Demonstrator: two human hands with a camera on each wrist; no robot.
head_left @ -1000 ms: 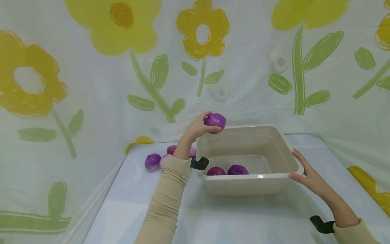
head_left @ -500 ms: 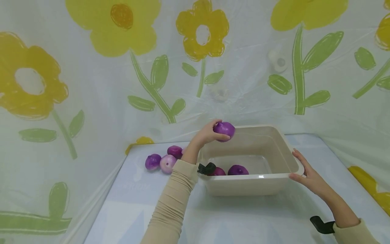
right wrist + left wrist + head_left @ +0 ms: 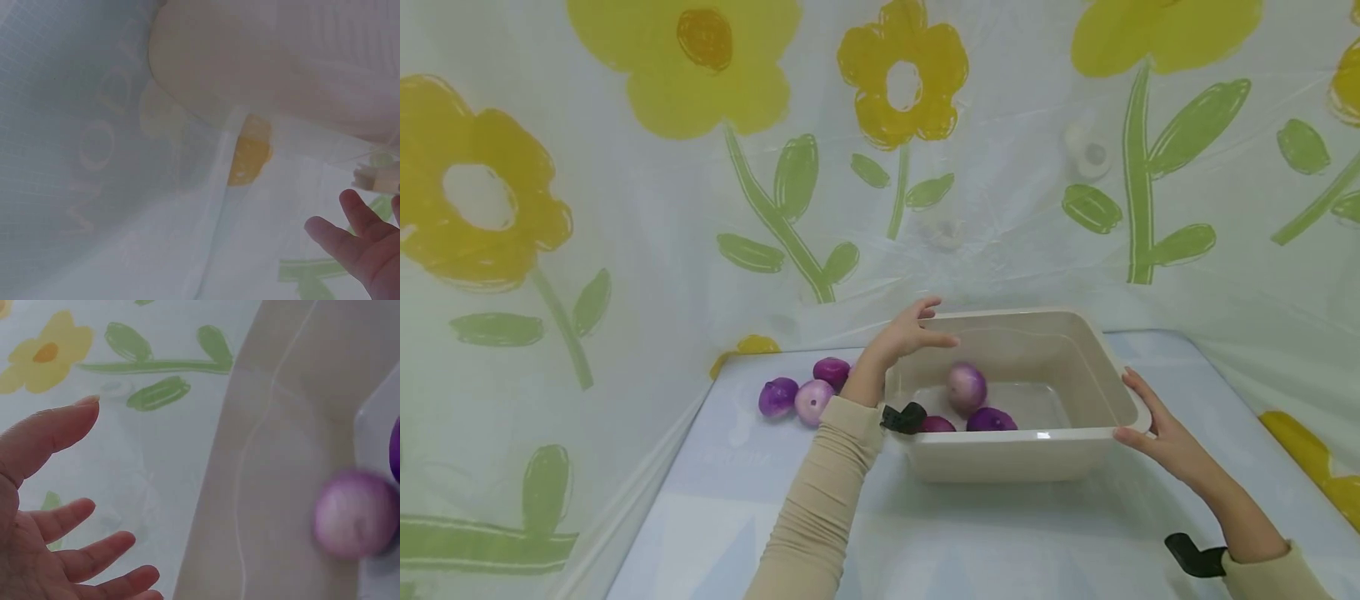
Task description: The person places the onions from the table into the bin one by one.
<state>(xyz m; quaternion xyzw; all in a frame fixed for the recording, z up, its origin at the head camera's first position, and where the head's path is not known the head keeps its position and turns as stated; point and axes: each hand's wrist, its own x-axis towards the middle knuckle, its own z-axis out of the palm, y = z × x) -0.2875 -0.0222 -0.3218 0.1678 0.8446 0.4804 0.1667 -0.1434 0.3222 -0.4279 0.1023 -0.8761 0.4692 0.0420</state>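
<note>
Above the left back part of a beige plastic bin [image 3: 1015, 454], my left hand [image 3: 904, 335] has its fingers spread and holds nothing. A purple-and-white onion [image 3: 966, 387] is inside the bin, just below that hand; it looks blurred in the left wrist view. Closer to the bin's front wall are a dark purple onion [image 3: 992, 419] and a redder onion [image 3: 937, 424], both partly hidden by the rim. My right hand [image 3: 1165, 433] holds the bin's right front corner, thumb at the front rim and fingers along the right side.
Left of the bin, on the pale table [image 3: 715, 500], sit a purple onion [image 3: 778, 397], a pale onion [image 3: 814, 402] and a dark onion [image 3: 831, 371]. My left forearm hides part of that area. A flower-printed curtain [image 3: 1000, 208] hangs behind and beside the table.
My left hand moved right and slightly down over the bin, then let go of the onion, which is now inside the bin. The right hand has kept its place on the corner.
</note>
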